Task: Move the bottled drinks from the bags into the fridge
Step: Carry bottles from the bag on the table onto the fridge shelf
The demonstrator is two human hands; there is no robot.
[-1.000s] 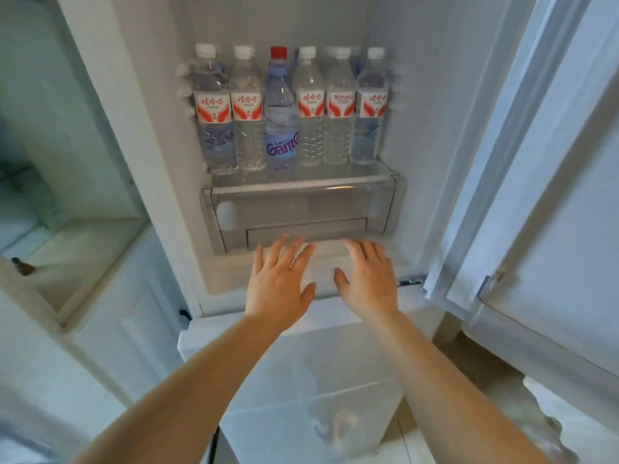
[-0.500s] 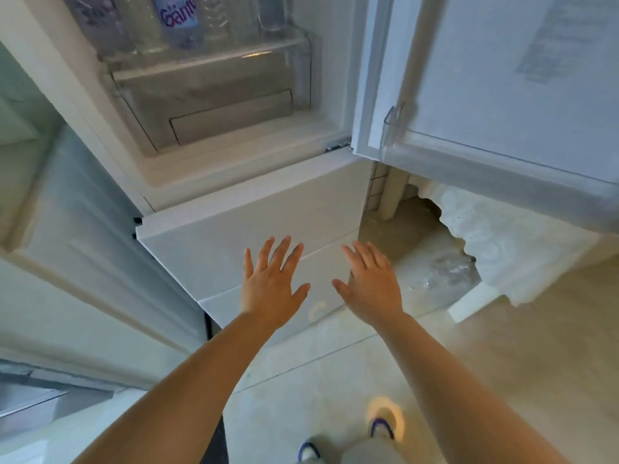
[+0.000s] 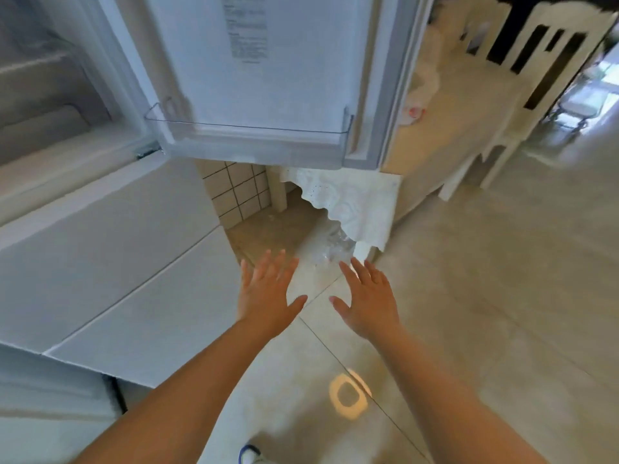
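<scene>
- Two hands are held out flat over the floor (image 3: 485, 279), and nothing is gripped in either one.
- The left hand (image 3: 266, 296) is spread wide, palm down.
- The right hand (image 3: 366, 301) is spread the same way, just beside it.
- The fridge (image 3: 100, 246) is seen on the left, and its door (image 3: 268, 72) is swung open above the hands.
- The clear shelf (image 3: 248, 128) on the door looks bare.
- A crinkly clear bag (image 3: 335, 249) is seen on the floor under the lace cloth (image 3: 355, 202) of a table.
- The bag lies straight ahead of the hands, a little past the fingertips.
- Bottles may be inside the bag, but it is too blurry to tell, so which way they lie cannot be told.
- The right hand looks a bit nearer to the bag than the left.
- A reach forward and down is likely needed next, so a drink can be picked up for the fridge.
</scene>
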